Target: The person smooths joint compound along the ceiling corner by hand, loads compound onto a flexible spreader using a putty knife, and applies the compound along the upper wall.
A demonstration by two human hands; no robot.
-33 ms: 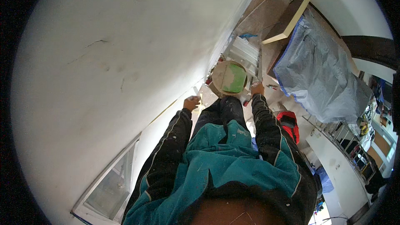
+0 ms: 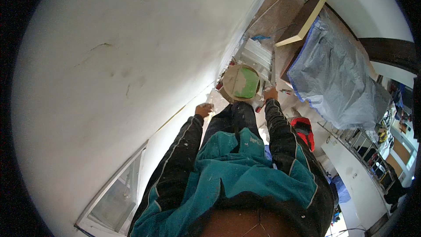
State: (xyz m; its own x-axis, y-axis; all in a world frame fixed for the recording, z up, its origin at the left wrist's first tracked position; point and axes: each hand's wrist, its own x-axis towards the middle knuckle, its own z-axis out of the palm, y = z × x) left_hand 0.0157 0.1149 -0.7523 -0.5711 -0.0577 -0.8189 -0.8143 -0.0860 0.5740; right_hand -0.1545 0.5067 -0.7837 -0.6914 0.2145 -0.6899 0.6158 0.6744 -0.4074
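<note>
My left hand (image 2: 204,109) is low beside the white wall, with its fingers curled in. Small pale bits show by its fingertips; whether it holds one cannot be made out. My right hand (image 2: 270,94) is closed at the right side of a round, tan-topped stand (image 2: 231,79), with its fingertips partly hidden. A pale greyish thing shows just past those fingers, too small to name. On the round top lies a bright green patch or sheet (image 2: 247,83). A small red object (image 2: 258,109) sits below the stand's right edge, near my right hand.
A large white wall (image 2: 131,52) with cracks fills the left. Beyond the stand lie white ridged pieces (image 2: 258,53). Grey plastic sheeting (image 2: 337,74) covers something at right, beside a leaning board (image 2: 305,19). A red and black bag (image 2: 303,131) and a metal ladder (image 2: 359,142) are nearer.
My left hand has shifted slightly right and toward me, and its fingers have turned a little. My right hand stays almost in place by the round stand.
</note>
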